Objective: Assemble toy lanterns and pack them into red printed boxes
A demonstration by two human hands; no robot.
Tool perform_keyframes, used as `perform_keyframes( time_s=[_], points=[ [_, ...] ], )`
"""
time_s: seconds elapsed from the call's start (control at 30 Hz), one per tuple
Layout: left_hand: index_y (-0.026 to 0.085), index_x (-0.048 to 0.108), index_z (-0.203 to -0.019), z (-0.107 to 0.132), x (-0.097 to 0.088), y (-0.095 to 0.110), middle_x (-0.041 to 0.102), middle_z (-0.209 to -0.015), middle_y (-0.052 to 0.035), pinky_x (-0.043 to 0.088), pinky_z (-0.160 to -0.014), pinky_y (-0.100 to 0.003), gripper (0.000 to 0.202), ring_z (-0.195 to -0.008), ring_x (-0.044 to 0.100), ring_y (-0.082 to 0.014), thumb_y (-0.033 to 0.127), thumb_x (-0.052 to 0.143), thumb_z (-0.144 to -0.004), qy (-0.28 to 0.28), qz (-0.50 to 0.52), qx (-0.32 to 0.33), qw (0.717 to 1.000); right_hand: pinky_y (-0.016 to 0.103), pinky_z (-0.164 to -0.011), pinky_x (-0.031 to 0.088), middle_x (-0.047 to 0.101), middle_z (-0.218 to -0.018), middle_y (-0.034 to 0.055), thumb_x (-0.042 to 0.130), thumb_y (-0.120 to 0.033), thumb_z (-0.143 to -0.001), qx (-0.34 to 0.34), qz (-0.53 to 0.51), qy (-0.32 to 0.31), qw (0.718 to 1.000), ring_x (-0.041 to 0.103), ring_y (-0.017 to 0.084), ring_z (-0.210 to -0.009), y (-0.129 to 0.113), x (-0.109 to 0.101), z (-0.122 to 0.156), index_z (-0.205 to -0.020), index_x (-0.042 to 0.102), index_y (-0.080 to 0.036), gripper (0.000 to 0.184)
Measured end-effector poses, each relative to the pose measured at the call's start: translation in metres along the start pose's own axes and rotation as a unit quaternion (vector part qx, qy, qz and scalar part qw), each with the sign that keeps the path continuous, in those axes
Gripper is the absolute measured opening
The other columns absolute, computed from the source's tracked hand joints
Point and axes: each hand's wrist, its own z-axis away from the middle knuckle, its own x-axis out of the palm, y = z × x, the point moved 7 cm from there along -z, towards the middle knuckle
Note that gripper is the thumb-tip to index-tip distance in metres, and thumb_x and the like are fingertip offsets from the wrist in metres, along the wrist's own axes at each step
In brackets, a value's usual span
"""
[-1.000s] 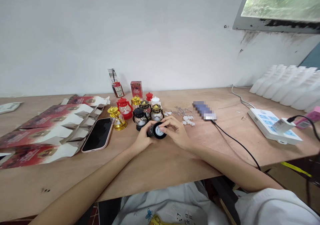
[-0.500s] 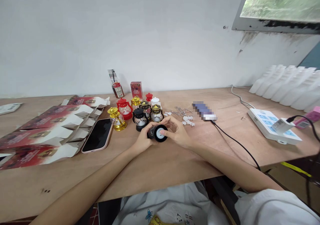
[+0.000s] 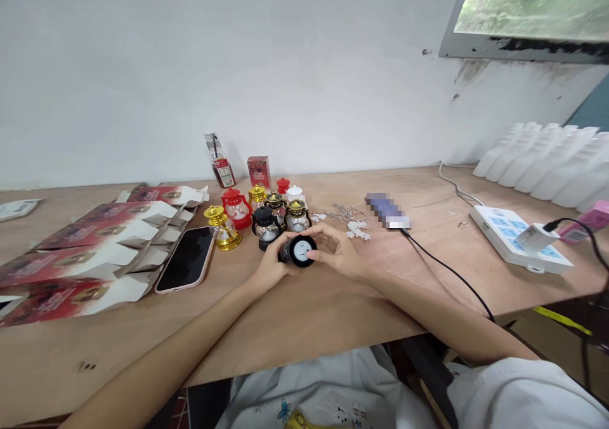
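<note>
Between my two hands is a small black lantern (image 3: 301, 251), tipped so its round base with a white disc faces me. My left hand (image 3: 273, 259) is closed around its left side. From the right, my right hand (image 3: 335, 251) grips the rim, thumb at the edge of the white disc. Just beyond stand several small lanterns: a black one (image 3: 265, 227), a gold one (image 3: 222, 227), a red one (image 3: 236, 208) and a black-and-gold one (image 3: 298, 216). To their right lie thin metal pieces (image 3: 346, 212) and small white pieces (image 3: 358, 230).
Flattened red boxes (image 3: 90, 226) and a phone (image 3: 186, 259) lie on the left. A bottle (image 3: 222, 165) and upright red box (image 3: 259, 171) stand near the wall. On the right are a cabled phone (image 3: 386, 211), a power strip (image 3: 518, 235) and white bottles (image 3: 542, 162).
My right thumb has slid from the middle of the white disc to its right edge, uncovering more of it. Both hands still hold the black lantern.
</note>
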Motion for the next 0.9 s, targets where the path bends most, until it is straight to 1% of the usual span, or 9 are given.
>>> perform_keyframes(
  time_s=[0.13, 0.33, 0.47, 0.67, 0.9],
  points=[
    [0.017, 0.056, -0.093, -0.0007, 0.0006, 0.0002, 0.06, -0.093, 0.0008, 0.04, -0.087, -0.034, 0.049, -0.094, 0.054, -0.0229, 0.017, 0.067, -0.045, -0.002, 0.001, 0.002, 1.0, 0.034, -0.09, 0.047, 0.065, -0.098, 0.0035, 0.074, -0.04, -0.069, 0.021, -0.003, 0.021, 1.0, 0.06, 0.017, -0.095, 0.0021, -0.0011, 0.0003, -0.097, 0.064, -0.022, 0.034],
    [0.017, 0.057, -0.092, -0.0011, 0.0007, -0.0012, 0.061, -0.091, 0.0008, 0.041, -0.086, -0.035, 0.05, -0.093, 0.055, -0.0231, 0.015, 0.068, -0.044, -0.005, 0.027, 0.0, 1.0, 0.034, -0.087, 0.048, 0.066, -0.094, 0.0028, 0.076, -0.039, -0.067, 0.023, -0.01, 0.039, 0.999, 0.061, 0.016, -0.09, 0.006, -0.0025, 0.0008, -0.093, 0.065, -0.022, 0.033],
    [0.017, 0.057, -0.092, -0.0016, 0.0004, -0.0024, 0.06, -0.092, -0.0002, 0.041, -0.088, -0.036, 0.05, -0.095, 0.055, -0.0243, 0.014, 0.067, -0.044, -0.005, 0.02, 0.005, 1.0, 0.034, -0.087, 0.048, 0.066, -0.094, 0.0029, 0.076, -0.037, -0.067, 0.02, -0.022, 0.039, 0.999, 0.062, 0.016, -0.091, 0.0069, -0.0023, 0.0014, -0.093, 0.065, -0.022, 0.032],
    [0.017, 0.057, -0.091, -0.0029, -0.0013, -0.006, 0.059, -0.092, 0.0003, 0.043, -0.087, -0.038, 0.051, -0.099, 0.053, -0.0285, 0.012, 0.065, -0.041, 0.007, 0.015, -0.002, 1.0, 0.035, -0.086, 0.048, 0.066, -0.093, 0.0039, 0.074, -0.041, -0.069, 0.013, 0.014, 0.044, 0.999, 0.061, 0.017, -0.089, 0.0087, -0.0043, 0.0026, -0.093, 0.065, -0.022, 0.031],
    [0.017, 0.056, -0.093, -0.0027, -0.0014, -0.0069, 0.06, -0.095, -0.0014, 0.043, -0.089, -0.04, 0.051, -0.101, 0.054, -0.0277, 0.012, 0.063, -0.043, 0.002, 0.003, 0.0, 1.0, 0.035, -0.084, 0.048, 0.065, -0.094, 0.0052, 0.072, -0.038, -0.072, 0.0, 0.036, 0.035, 0.999, 0.061, 0.017, -0.088, 0.0069, -0.0046, 0.0025, -0.094, 0.064, -0.021, 0.029]
  ],
)
